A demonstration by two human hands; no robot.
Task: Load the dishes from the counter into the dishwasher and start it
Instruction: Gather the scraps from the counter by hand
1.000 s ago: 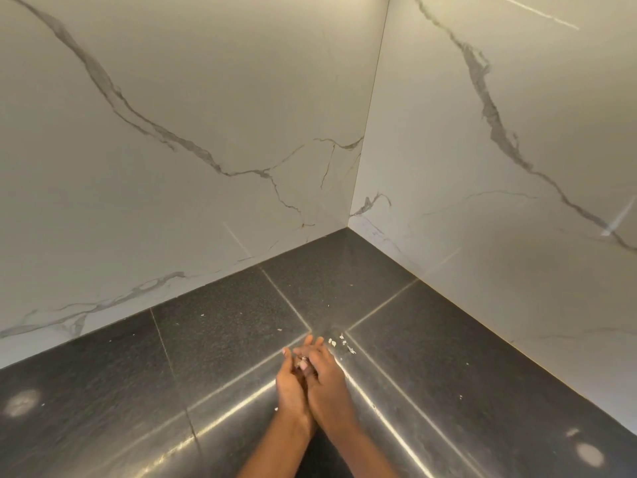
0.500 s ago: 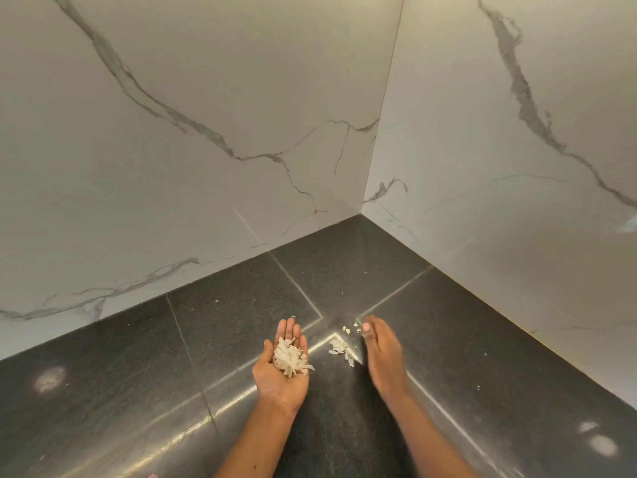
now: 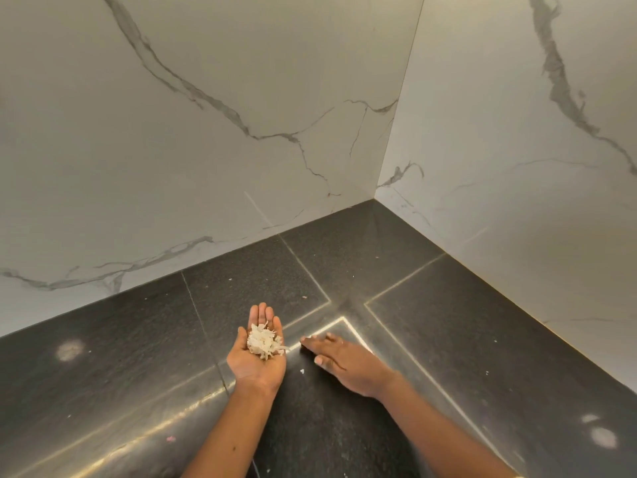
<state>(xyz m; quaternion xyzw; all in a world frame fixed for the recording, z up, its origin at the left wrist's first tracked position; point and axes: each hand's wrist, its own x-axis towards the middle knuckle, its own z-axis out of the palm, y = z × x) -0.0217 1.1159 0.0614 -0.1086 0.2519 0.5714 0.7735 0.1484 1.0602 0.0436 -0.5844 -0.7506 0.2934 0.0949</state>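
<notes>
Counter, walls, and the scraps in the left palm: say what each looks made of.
Counter: dark stone, likely granite; fine speckle, glossy glare, tile-like seams. Walls: white marble or marble-look slab, satin; grey veins, soft sheen. Scraps on the left hand: pale, thin, flaky bits, perhaps food; material unclear.

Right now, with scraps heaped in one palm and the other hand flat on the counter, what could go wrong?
The scraps sit loose on the flat, open left hand, some overhanging its edge; tilting it could spill them back onto the counter. The right hand may well miss the small white bit lying between the hands.
</notes>
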